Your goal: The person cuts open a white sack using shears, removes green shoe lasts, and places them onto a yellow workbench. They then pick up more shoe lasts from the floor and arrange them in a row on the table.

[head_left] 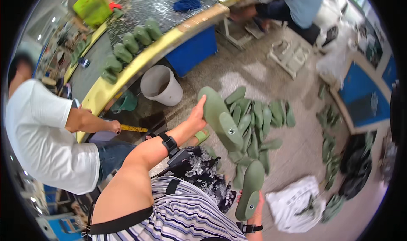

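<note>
My left hand (197,116) reaches forward and grips a large green insole (214,109) by its left edge, with the fingers behind it. A paler heel section with a small round mark faces me. Lower and to the right, my right hand (257,205) is closed around the heel end of another green insole (253,177), whose rounded end points away from me. Part of this hand is hidden behind the insole. Beyond and between the two held insoles, a loose heap of green insoles (257,118) lies on the floor, overlapping at various angles.
A white bucket (170,94) stands by the yellow-edged worktable (186,27), which bears a row of green insoles (129,41). A white sack (292,203) lies at right. A person in a white shirt (42,130) stands at left holding a yellow strip (133,128); another sits at the back.
</note>
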Action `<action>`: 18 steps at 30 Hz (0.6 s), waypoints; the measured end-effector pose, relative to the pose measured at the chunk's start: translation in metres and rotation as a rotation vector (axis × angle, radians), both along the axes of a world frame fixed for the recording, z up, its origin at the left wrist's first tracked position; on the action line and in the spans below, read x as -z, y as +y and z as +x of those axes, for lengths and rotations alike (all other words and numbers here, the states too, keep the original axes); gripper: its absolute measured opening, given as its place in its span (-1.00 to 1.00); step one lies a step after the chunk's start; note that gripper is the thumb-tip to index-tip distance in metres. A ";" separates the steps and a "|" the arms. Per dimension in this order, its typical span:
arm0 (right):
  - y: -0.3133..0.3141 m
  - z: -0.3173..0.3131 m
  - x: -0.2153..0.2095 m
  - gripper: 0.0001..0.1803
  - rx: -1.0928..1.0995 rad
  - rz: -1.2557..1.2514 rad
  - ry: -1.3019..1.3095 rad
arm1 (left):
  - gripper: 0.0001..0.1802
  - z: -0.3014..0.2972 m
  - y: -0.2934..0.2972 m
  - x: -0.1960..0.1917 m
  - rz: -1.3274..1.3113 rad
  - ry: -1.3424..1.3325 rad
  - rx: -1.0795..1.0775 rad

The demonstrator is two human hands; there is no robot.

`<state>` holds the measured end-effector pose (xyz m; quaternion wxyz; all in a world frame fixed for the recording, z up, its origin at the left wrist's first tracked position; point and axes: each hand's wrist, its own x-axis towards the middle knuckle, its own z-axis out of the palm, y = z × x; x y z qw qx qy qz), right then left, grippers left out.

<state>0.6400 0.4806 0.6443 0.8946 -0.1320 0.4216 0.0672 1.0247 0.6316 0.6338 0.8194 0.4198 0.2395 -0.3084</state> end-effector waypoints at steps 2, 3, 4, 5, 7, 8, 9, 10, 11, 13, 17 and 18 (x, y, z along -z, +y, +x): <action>0.005 0.026 -0.027 -0.27 -0.034 -0.050 -0.013 | -0.41 0.016 0.033 -0.027 -0.046 0.016 -0.084; 0.007 0.038 -0.036 -0.30 -0.036 -0.065 0.001 | -0.41 0.024 0.049 -0.036 -0.030 0.025 -0.150; 0.006 0.051 -0.043 -0.31 -0.053 -0.068 -0.031 | -0.40 0.033 0.060 -0.042 -0.016 0.043 -0.207; 0.008 0.065 -0.044 -0.31 -0.062 -0.096 -0.036 | -0.40 0.044 0.073 -0.039 -0.045 0.041 -0.215; 0.011 0.100 -0.038 -0.34 -0.051 -0.107 -0.038 | -0.40 0.080 0.090 -0.025 -0.108 0.043 -0.199; 0.013 0.114 -0.036 -0.35 -0.046 -0.119 -0.040 | -0.42 0.092 0.090 -0.018 -0.112 0.031 -0.232; 0.015 0.139 -0.038 -0.35 -0.054 -0.135 -0.042 | -0.42 0.116 0.089 -0.010 -0.128 0.030 -0.240; 0.019 0.161 -0.043 -0.34 -0.061 -0.131 -0.032 | -0.42 0.135 0.087 -0.004 -0.156 0.040 -0.253; 0.021 0.181 -0.046 -0.34 -0.068 -0.126 -0.021 | -0.42 0.155 0.084 0.003 -0.181 0.051 -0.266; 0.020 0.217 -0.040 -0.34 -0.106 -0.177 -0.020 | -0.45 0.213 0.069 -0.004 -0.188 0.010 -0.267; 0.036 0.289 -0.068 -0.31 -0.254 -0.214 -0.024 | -0.41 0.357 0.060 -0.035 -0.190 -0.253 -0.367; 0.039 0.300 -0.074 -0.29 -0.284 -0.233 -0.012 | -0.41 0.387 0.055 -0.050 -0.199 -0.246 -0.348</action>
